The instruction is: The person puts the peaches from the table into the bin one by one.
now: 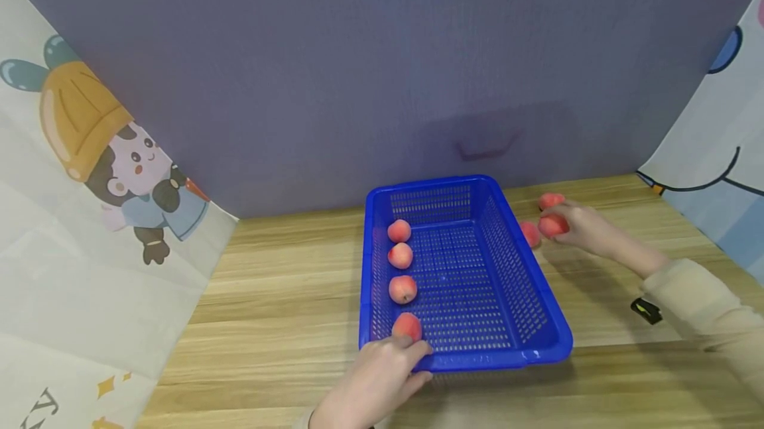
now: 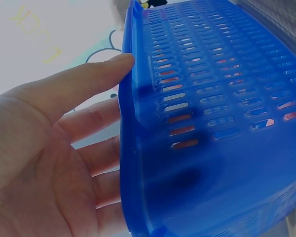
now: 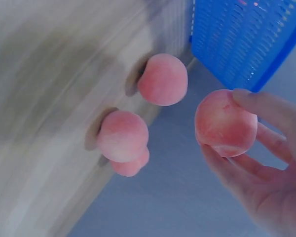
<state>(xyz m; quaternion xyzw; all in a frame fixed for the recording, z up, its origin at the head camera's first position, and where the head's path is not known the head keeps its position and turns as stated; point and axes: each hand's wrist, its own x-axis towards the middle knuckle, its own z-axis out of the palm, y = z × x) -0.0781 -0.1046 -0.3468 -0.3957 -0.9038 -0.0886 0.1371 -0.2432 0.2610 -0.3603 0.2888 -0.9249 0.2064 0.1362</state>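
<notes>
A blue plastic basket [image 1: 531,356] with perforated walls stands on the wooden table. My left hand [image 1: 382,369] grips its near rim by the left corner, thumb on one side and fingers on the other in the left wrist view. Down the basket's left side runs a row of several peaches, the nearest peach [image 1: 407,327] just beyond my left fingers. To the right of the basket, my right hand [image 1: 581,229] holds a peach [image 3: 226,123] between thumb and fingers, above the table. Beside it lie a peach [image 3: 163,80], another peach [image 3: 122,136] and a third peach [image 3: 130,167], partly hidden.
A small black object [image 1: 646,310] with a yellow-green mark lies on the table [image 1: 286,283] near the right sleeve. Behind the table rises a grey-purple panel [image 1: 298,84]. White sheets with cartoon prints [image 1: 119,150] flank both sides.
</notes>
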